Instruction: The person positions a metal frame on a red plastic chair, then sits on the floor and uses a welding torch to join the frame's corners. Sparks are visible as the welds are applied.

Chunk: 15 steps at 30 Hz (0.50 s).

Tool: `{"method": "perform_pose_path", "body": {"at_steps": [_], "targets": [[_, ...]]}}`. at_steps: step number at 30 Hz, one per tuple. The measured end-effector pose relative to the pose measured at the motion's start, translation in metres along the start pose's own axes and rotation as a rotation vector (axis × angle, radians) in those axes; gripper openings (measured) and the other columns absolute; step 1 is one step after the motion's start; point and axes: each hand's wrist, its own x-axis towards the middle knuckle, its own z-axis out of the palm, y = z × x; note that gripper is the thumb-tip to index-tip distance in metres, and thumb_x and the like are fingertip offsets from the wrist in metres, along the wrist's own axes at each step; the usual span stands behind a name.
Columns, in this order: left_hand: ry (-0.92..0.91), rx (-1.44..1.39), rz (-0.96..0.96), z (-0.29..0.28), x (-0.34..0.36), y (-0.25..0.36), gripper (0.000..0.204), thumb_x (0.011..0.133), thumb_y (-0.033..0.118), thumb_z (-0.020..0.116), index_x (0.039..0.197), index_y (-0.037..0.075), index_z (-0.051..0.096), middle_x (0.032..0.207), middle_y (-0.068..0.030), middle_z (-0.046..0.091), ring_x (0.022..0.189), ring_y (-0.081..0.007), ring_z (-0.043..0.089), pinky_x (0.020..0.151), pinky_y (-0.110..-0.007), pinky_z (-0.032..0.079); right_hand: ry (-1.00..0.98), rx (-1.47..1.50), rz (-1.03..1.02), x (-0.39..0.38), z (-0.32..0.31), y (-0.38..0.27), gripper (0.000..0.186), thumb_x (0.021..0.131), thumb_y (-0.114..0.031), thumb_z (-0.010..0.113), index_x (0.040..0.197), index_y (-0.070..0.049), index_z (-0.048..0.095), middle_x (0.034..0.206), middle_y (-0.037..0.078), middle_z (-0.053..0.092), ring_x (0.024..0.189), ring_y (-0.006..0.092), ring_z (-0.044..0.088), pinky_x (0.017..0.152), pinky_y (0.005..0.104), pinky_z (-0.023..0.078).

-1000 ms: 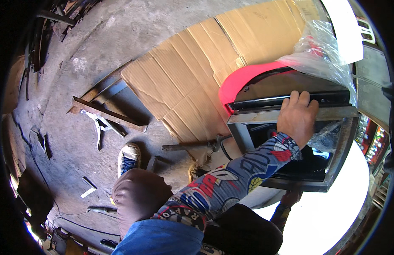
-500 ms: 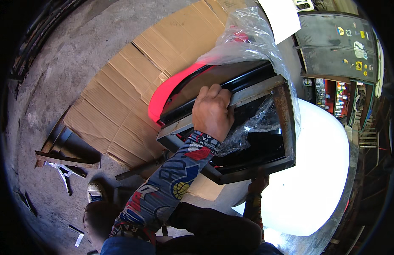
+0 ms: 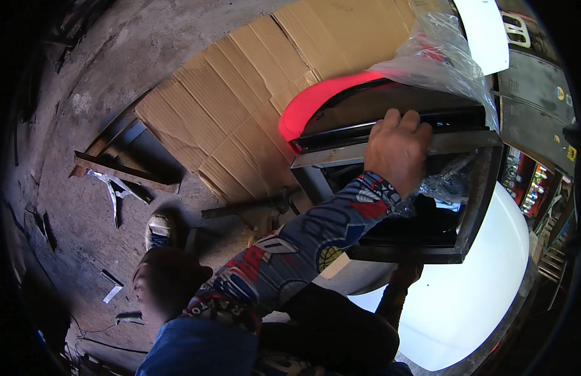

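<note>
A square metal frame [image 3: 475, 210] with rusty bars is tilted against a black glossy panel [image 3: 391, 99] with a red rim [image 3: 318, 95] and crumpled clear plastic [image 3: 453, 59]. My left hand [image 3: 398, 147] grips the frame's upper bar, fingers curled over it, and its sleeved forearm crosses the middle of the view. Clear plastic also shows inside the frame. My right hand [image 3: 407, 273] is at the underside of the lower bar, dim, its fingers mostly hidden.
Cardboard [image 3: 221, 113] lies on the concrete floor [image 3: 115, 56]. Angle-iron pieces [image 3: 121, 172], locking pliers [image 3: 113, 194], a dark steel bar [image 3: 237, 211] and cords lie leftward, near my foot [image 3: 159, 232]. A white rounded surface [image 3: 466, 307] and a grey locker [image 3: 535, 113] stand right.
The view swung right half a second ago and has partly swung back. The frame's tilt changed slightly between frames, with my left hand staying on its bar. The light looks dimmer now.
</note>
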Motion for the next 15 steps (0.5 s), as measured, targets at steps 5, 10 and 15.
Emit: {"method": "perform_pose_path", "body": {"at_steps": [5, 10, 15], "targets": [[-0.012, 0.020, 0.000, 0.001, -0.002, 0.001, 0.022, 0.064, 0.006, 0.077, 0.082, 0.007, 0.064, 0.091, -0.0112, 0.057, 0.088, -0.0353, 0.057, 0.074, -0.047, 0.050, -0.074, -0.091, -0.155, -0.002, -0.001, -0.002, 0.031, 0.097, -0.016, 0.069, 0.122, 0.003, 0.067, 0.116, 0.016, 0.071, 0.102, 0.0277, 0.069, 0.084, 0.0386, 0.060], [-0.019, 0.026, 0.032, 0.002, -0.001, -0.001, 0.021, 0.064, 0.005, 0.076, 0.081, 0.007, 0.064, 0.091, -0.0112, 0.057, 0.087, -0.0353, 0.058, 0.074, -0.047, 0.051, 0.033, 0.058, 0.064, -0.007, 0.006, -0.015, 0.035, 0.097, -0.017, 0.070, 0.124, 0.004, 0.066, 0.117, 0.017, 0.070, 0.103, 0.0288, 0.068, 0.087, 0.0406, 0.058], [-0.059, 0.060, 0.060, 0.001, 0.003, -0.004, 0.023, 0.063, 0.007, 0.077, 0.082, 0.007, 0.064, 0.094, -0.0135, 0.061, 0.089, -0.0367, 0.060, 0.075, -0.048, 0.052, -0.020, 0.039, 0.029, -0.007, 0.006, -0.007, 0.034, 0.098, -0.021, 0.069, 0.123, 0.002, 0.069, 0.117, 0.015, 0.071, 0.099, 0.0267, 0.068, 0.083, 0.0415, 0.058]]}}
